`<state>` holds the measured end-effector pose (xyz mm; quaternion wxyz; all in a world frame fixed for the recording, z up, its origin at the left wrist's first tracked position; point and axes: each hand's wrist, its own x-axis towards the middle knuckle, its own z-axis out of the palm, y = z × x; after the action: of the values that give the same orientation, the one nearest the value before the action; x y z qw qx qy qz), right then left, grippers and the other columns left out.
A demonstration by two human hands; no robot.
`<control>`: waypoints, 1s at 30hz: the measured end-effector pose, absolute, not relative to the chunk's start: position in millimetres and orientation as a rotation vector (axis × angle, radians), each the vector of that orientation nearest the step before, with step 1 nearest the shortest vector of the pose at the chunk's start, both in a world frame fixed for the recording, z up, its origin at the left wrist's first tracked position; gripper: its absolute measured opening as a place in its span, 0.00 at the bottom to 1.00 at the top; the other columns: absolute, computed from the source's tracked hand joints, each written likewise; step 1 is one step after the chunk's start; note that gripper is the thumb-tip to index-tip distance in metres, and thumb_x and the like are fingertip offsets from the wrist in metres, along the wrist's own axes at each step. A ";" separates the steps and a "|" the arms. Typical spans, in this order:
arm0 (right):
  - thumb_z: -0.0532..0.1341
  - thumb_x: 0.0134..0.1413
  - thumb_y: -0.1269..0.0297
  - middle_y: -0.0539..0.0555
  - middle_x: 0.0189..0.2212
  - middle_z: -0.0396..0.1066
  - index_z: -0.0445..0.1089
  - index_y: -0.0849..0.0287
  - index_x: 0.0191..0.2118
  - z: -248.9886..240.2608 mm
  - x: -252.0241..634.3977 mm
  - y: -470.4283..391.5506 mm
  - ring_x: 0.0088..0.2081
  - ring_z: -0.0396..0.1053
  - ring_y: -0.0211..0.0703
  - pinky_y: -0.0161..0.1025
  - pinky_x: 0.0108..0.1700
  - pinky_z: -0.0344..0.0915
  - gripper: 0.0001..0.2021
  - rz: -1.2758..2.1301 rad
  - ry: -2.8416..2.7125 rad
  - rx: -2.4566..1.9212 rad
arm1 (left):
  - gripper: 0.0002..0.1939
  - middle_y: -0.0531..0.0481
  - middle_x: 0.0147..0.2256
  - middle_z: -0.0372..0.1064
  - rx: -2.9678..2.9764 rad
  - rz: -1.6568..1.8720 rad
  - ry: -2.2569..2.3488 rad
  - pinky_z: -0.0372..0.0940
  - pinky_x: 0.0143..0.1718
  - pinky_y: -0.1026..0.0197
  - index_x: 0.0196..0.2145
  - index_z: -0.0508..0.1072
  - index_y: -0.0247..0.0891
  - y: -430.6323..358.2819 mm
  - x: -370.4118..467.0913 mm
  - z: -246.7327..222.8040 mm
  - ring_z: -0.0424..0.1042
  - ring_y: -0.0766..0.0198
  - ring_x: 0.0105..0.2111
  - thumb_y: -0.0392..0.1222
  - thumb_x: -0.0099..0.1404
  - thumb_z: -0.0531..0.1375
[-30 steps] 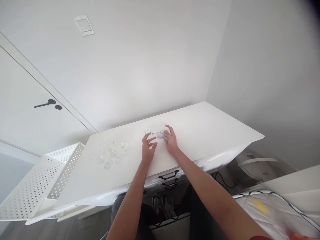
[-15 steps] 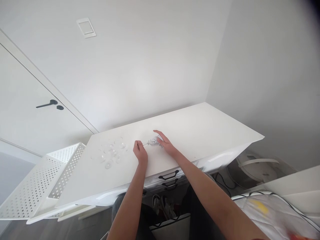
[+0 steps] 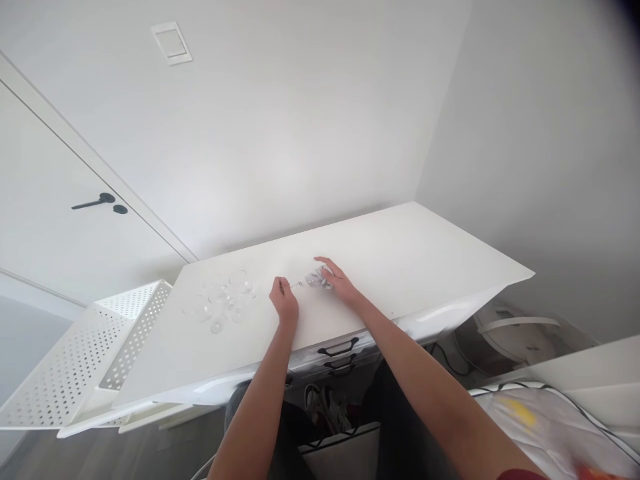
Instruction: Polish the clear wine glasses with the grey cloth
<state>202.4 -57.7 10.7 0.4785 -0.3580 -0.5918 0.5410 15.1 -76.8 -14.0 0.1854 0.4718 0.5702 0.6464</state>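
Note:
My left hand (image 3: pixel 284 298) is closed around a slim tool with a dark part in the fist. The tool's thin, shiny shaft (image 3: pixel 297 285) points right, its kind too small to make out. My right hand (image 3: pixel 339 281) is curled around a clear, glass-like piece (image 3: pixel 313 279), its mouth or rim facing the tool. A narrow gap seems to lie between the shaft's end and the clear piece. Both hands are just over the white tabletop (image 3: pixel 400 253). Left of them lie several clear round pieces (image 3: pixel 219 292), some large, some small, with faint outlines.
Dark handles (image 3: pixel 339 347) mark drawers along the table's front edge. A white perforated rack (image 3: pixel 75 360) stands at the left, near a door with a black handle (image 3: pixel 95 201). White wall closes off the back. A lidded bin (image 3: pixel 520 333) is at the lower right, beside a quilted pad (image 3: pixel 525 417).
The shaft's tip has come away from the clear piece, where it reached up to or into it before. My right hand has shifted slightly right with the piece. The view has tilted a little.

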 end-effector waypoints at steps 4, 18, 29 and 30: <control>0.60 0.61 0.41 0.52 0.34 0.69 0.74 0.51 0.55 6.7 202.5 -52.3 0.36 0.66 0.44 0.40 0.41 0.65 0.25 1.498 -1.313 -0.744 | 0.20 0.56 0.24 0.46 1.361 1.797 1.600 0.46 0.27 0.61 0.26 0.53 0.41 -76.7 16.1 -14.3 0.47 0.66 0.25 0.47 0.75 0.51; 0.62 0.58 0.46 0.48 0.28 0.61 0.73 0.52 0.45 3.5 203.9 -46.9 0.29 0.59 0.40 0.37 0.33 0.57 0.17 1.340 -1.054 -0.804 | 0.15 0.55 0.24 0.54 1.511 1.606 1.485 0.49 0.27 0.62 0.28 0.63 0.40 -80.7 20.5 -9.9 0.52 0.66 0.23 0.47 0.72 0.54; 0.61 0.51 0.59 0.48 0.29 0.64 0.74 0.52 0.45 5.9 203.7 -49.2 0.31 0.60 0.41 0.36 0.32 0.57 0.15 1.492 -1.200 -0.742 | 0.17 0.56 0.23 0.50 1.275 1.734 1.520 0.48 0.25 0.63 0.27 0.61 0.40 -79.8 15.1 -15.4 0.50 0.67 0.23 0.49 0.73 0.53; 0.61 0.51 0.58 0.49 0.29 0.64 0.74 0.51 0.46 5.5 203.8 -48.5 0.31 0.60 0.41 0.36 0.32 0.57 0.16 1.473 -1.167 -0.737 | 0.17 0.56 0.24 0.50 1.275 1.735 1.511 0.48 0.25 0.63 0.27 0.61 0.40 -79.4 14.9 -15.6 0.50 0.67 0.23 0.49 0.73 0.53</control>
<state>203.8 -48.5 5.5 0.5324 -0.3090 -0.4894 0.6178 14.9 -79.4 -15.6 0.2527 0.4688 0.5559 0.6383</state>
